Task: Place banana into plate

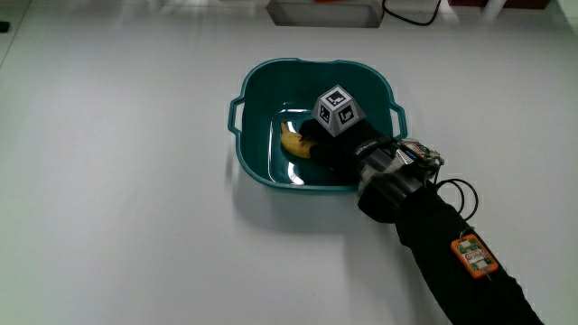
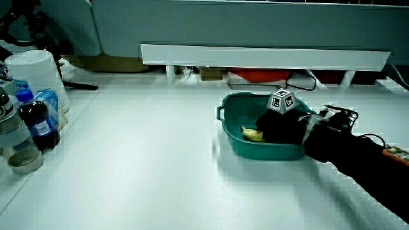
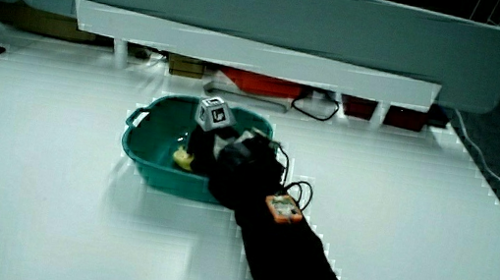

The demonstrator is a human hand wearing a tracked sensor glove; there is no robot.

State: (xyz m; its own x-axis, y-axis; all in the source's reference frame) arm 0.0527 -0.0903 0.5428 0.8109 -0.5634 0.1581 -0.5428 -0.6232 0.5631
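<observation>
A teal basin-like plate with two handles (image 1: pixel 256 83) stands on the white table; both side views show it (image 2: pixel 225 114) (image 3: pixel 138 133). A yellow banana (image 1: pixel 290 140) lies on its floor, one end poking out from under the hand (image 2: pixel 253 134) (image 3: pixel 183 159). The black-gloved hand (image 1: pixel 330 152) reaches into the plate over the rim nearest the person, and its fingers close around the banana's other end. The patterned cube (image 1: pixel 338 109) on its back faces upward. The hand also appears in both side views (image 2: pixel 279 126) (image 3: pixel 231 153).
A white box (image 1: pixel 325 11) and a black cable (image 1: pixel 417 16) lie farther from the person than the plate. In a side view, bottles (image 2: pixel 37 124) and a white container (image 2: pixel 35 71) stand at the table's edge. An orange tag (image 1: pixel 473 255) sits on the forearm.
</observation>
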